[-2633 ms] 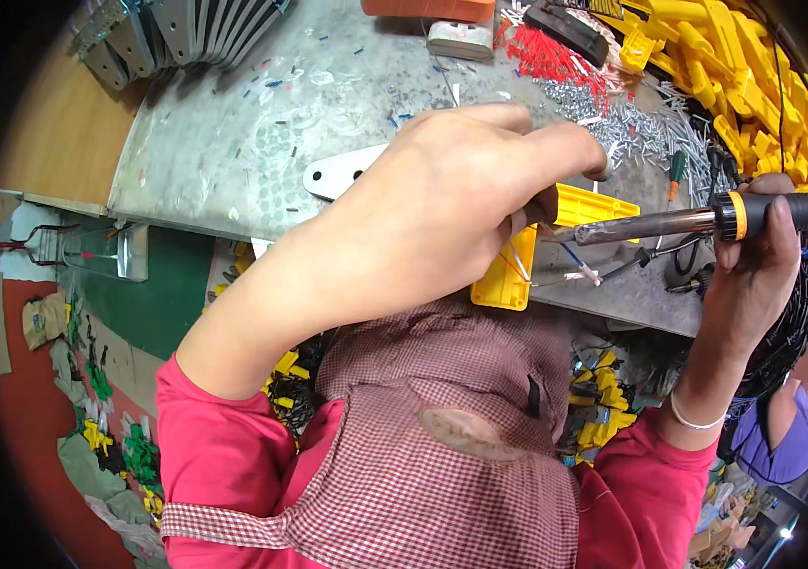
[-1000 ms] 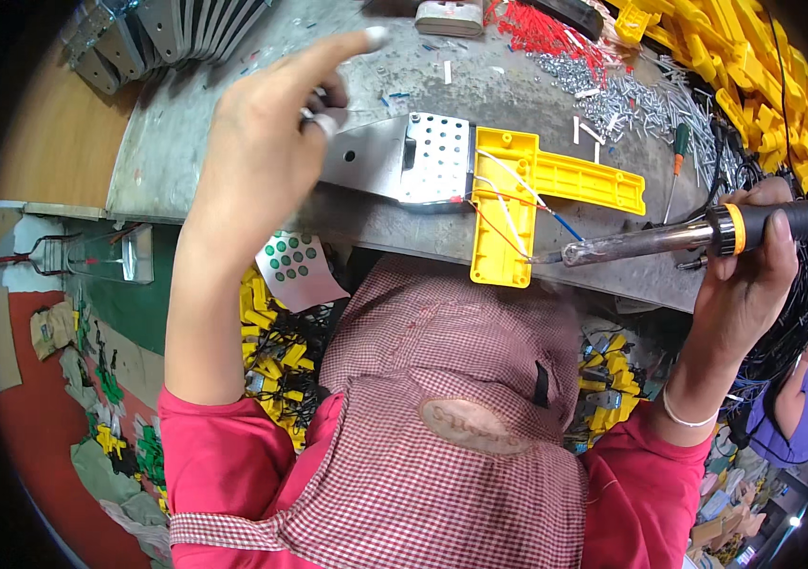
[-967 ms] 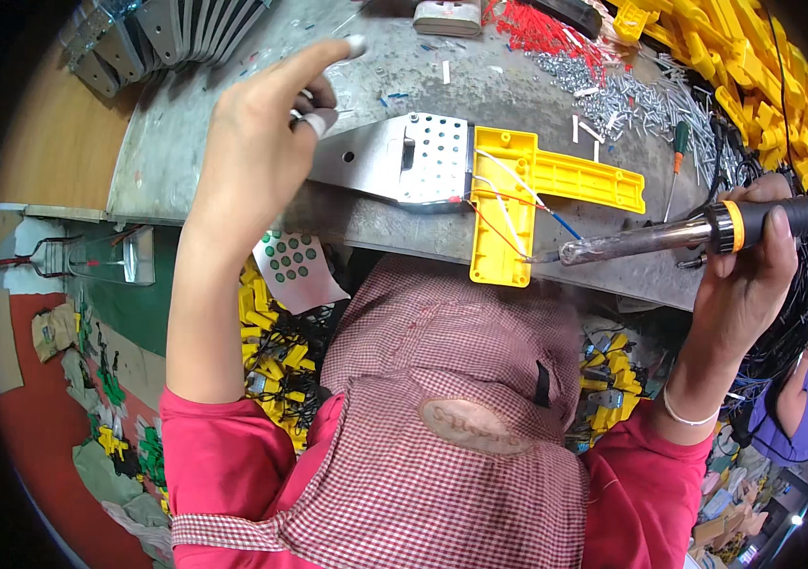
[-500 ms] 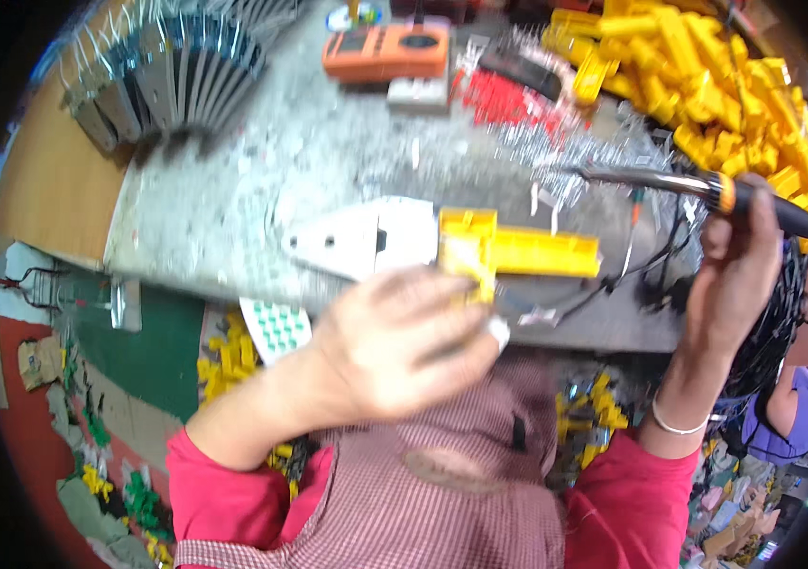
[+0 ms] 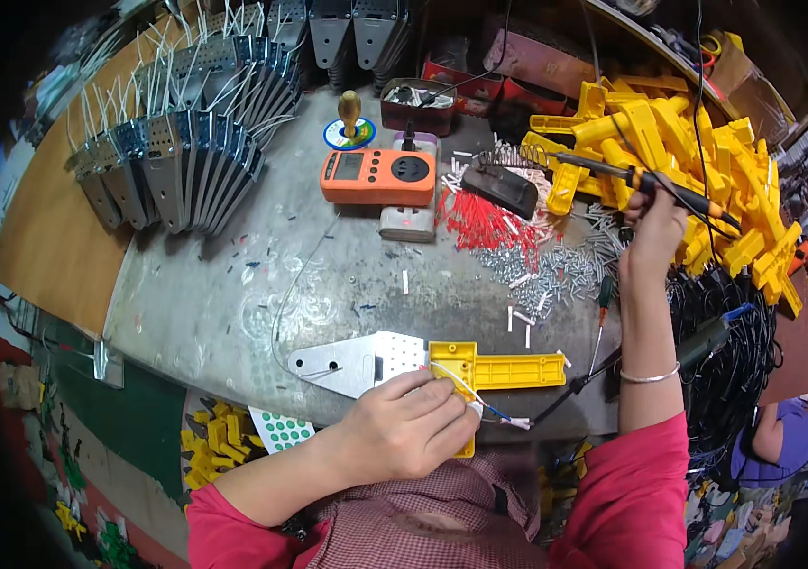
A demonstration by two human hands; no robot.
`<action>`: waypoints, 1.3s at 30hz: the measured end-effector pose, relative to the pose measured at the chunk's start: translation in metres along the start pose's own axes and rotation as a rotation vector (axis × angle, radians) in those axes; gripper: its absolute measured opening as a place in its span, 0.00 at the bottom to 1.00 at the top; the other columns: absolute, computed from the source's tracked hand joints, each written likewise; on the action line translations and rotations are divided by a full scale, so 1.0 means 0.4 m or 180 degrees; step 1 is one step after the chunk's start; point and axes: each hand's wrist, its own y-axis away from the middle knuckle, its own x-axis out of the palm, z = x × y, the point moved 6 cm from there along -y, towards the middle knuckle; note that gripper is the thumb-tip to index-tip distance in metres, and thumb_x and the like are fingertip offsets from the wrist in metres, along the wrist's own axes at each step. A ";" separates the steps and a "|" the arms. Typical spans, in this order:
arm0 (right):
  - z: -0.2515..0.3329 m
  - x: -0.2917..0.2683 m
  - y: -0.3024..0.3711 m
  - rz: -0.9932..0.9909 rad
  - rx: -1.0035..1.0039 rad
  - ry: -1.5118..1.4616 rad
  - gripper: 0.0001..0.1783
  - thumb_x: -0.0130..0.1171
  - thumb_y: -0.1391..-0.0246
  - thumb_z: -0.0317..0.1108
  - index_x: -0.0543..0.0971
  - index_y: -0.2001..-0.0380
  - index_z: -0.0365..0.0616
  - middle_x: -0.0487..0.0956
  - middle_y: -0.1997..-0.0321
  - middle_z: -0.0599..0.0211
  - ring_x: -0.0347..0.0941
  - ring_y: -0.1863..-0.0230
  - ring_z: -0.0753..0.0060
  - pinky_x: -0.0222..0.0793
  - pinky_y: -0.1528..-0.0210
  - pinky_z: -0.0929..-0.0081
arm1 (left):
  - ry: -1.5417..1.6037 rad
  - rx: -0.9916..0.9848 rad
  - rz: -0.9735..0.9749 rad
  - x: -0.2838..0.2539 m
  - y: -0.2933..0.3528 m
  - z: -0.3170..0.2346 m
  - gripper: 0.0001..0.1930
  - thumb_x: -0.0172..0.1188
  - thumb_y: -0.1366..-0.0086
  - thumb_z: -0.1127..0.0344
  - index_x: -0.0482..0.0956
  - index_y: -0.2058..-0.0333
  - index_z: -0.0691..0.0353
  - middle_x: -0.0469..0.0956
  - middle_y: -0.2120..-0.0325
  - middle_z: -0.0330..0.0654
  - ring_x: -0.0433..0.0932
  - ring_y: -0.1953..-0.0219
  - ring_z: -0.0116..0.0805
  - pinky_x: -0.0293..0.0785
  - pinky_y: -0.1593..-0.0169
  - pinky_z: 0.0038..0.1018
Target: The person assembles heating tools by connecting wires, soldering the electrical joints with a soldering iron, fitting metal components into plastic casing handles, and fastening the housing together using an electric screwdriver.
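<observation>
My right hand [image 5: 655,228] grips a soldering iron [image 5: 706,205] by its black and orange handle, at the far right over the bench. Its metal shaft points left, toward a wire coil holder [image 5: 515,155]. My left hand [image 5: 412,417] is closed at the near edge of an open yellow plastic handle shell [image 5: 520,371]; its fingertips are partly hidden. A silver metal plate [image 5: 352,366] with holes adjoins the shell's left end. Thin white and blue wires [image 5: 480,403] run out past my left fingers, near a black cable [image 5: 556,403].
An orange meter [image 5: 377,177] stands mid-bench. Around it are red sleeves [image 5: 480,223], loose screws [image 5: 541,275], and a screwdriver [image 5: 603,302]. Yellow shells [image 5: 736,180] are heaped at right, beside black cables [image 5: 717,379]. Metal plates with wires [image 5: 172,161] stand at left. Another person [image 5: 788,427] sits far right.
The view has shifted, so the bench sits lower in it. My right hand has carried the soldering iron farther away, toward the coil holder. My left hand stays by the yellow shell.
</observation>
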 end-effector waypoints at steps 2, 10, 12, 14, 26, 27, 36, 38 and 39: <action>-0.062 0.024 -0.014 0.0401 0.0700 -0.0073 0.11 0.52 0.39 0.36 0.75 0.69 0.40 0.74 0.81 0.69 0.64 0.84 0.83 0.58 0.82 0.85 | -0.0044 0.0063 0.0060 -0.002 -0.011 0.007 0.08 0.59 0.50 0.68 0.79 0.69 0.58 0.79 0.71 0.35 0.78 0.65 0.30 0.75 0.59 0.28; -0.157 0.084 0.007 0.1466 0.1931 -0.0474 0.12 0.55 0.40 0.37 0.76 0.60 0.40 0.78 0.72 0.65 0.73 0.76 0.77 0.69 0.73 0.81 | 0.0217 -0.0163 0.0125 0.001 -0.012 0.029 0.11 0.61 0.51 0.67 0.79 0.66 0.57 0.78 0.68 0.36 0.79 0.63 0.31 0.75 0.59 0.28; -0.147 0.060 0.007 0.1473 0.1591 -0.0048 0.14 0.57 0.41 0.37 0.76 0.55 0.41 0.78 0.72 0.65 0.73 0.75 0.77 0.69 0.71 0.81 | 0.0224 -0.0233 0.0068 0.001 -0.004 0.031 0.11 0.61 0.51 0.67 0.79 0.66 0.57 0.78 0.68 0.36 0.79 0.63 0.31 0.75 0.59 0.28; -0.107 0.059 0.003 0.1325 0.1099 -0.0168 0.14 0.56 0.41 0.35 0.74 0.55 0.41 0.77 0.75 0.67 0.71 0.78 0.79 0.67 0.74 0.82 | 0.0269 -0.0145 -0.0084 0.003 0.005 0.024 0.11 0.62 0.51 0.66 0.79 0.66 0.56 0.78 0.67 0.36 0.79 0.63 0.32 0.76 0.58 0.28; -0.147 0.084 -0.013 0.1051 0.1518 -0.0073 0.13 0.57 0.42 0.39 0.75 0.60 0.41 0.75 0.77 0.72 0.68 0.80 0.82 0.63 0.77 0.85 | 0.0578 -0.0183 -0.0069 0.004 0.015 0.036 0.10 0.61 0.51 0.66 0.78 0.67 0.60 0.76 0.67 0.38 0.77 0.59 0.34 0.77 0.55 0.30; -0.139 0.106 -0.005 0.1489 0.1339 -0.0001 0.18 0.57 0.41 0.37 0.73 0.52 0.39 0.76 0.74 0.70 0.70 0.77 0.82 0.66 0.74 0.84 | 0.0577 -0.0197 -0.0072 0.004 0.018 0.037 0.10 0.61 0.51 0.66 0.78 0.67 0.60 0.76 0.67 0.38 0.77 0.59 0.34 0.77 0.55 0.30; 0.008 0.205 0.149 0.2795 -0.2543 0.2068 0.16 0.62 0.52 0.23 0.78 0.57 0.43 0.78 0.67 0.57 0.77 0.66 0.54 0.73 0.61 0.68 | 0.0405 -0.0210 -0.0103 -0.006 0.038 0.048 0.12 0.60 0.51 0.67 0.79 0.65 0.61 0.77 0.65 0.40 0.77 0.57 0.36 0.77 0.55 0.30; 0.035 0.234 0.149 0.2653 -0.2788 0.2105 0.17 0.62 0.53 0.23 0.78 0.57 0.45 0.77 0.68 0.58 0.76 0.67 0.53 0.72 0.63 0.66 | 0.0397 -0.0208 -0.0137 -0.007 0.043 0.048 0.13 0.60 0.51 0.67 0.79 0.64 0.61 0.77 0.65 0.40 0.77 0.57 0.36 0.77 0.55 0.31; 0.038 0.255 0.137 0.2569 -0.2855 0.2049 0.17 0.62 0.53 0.24 0.77 0.57 0.46 0.77 0.68 0.58 0.76 0.67 0.54 0.72 0.63 0.66 | 0.0381 -0.0220 -0.0145 -0.009 0.044 0.050 0.13 0.60 0.51 0.67 0.79 0.64 0.61 0.77 0.65 0.40 0.77 0.57 0.36 0.77 0.55 0.31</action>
